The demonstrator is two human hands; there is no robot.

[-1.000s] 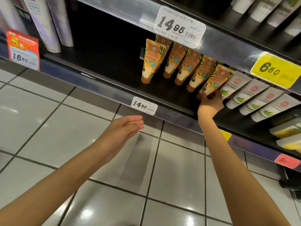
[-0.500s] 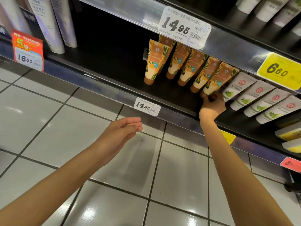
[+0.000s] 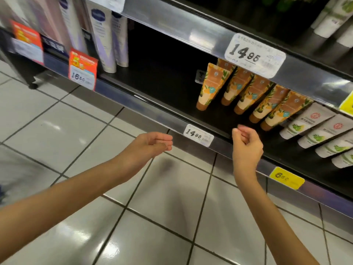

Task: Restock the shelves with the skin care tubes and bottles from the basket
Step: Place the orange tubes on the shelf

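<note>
Several orange skin care tubes stand cap-down in a row on the dark lower shelf. My right hand hangs in front of the shelf edge, below and left of the rightmost orange tube, fingers loosely curled, holding nothing. My left hand floats over the floor, left of the 14.95 price tag, fingers together and slightly bent, empty. The basket is out of sight.
White tubes with green print lie to the right of the orange ones. Tall white and lilac bottles stand at the shelf's left, above a red 16.60 tag. An upper shelf rail overhangs. Grey floor tiles lie below.
My right hand has let go of the rightmost orange tube and drawn back out of the shelf toward me. The view has swung left; my left hand stays about where it was.
</note>
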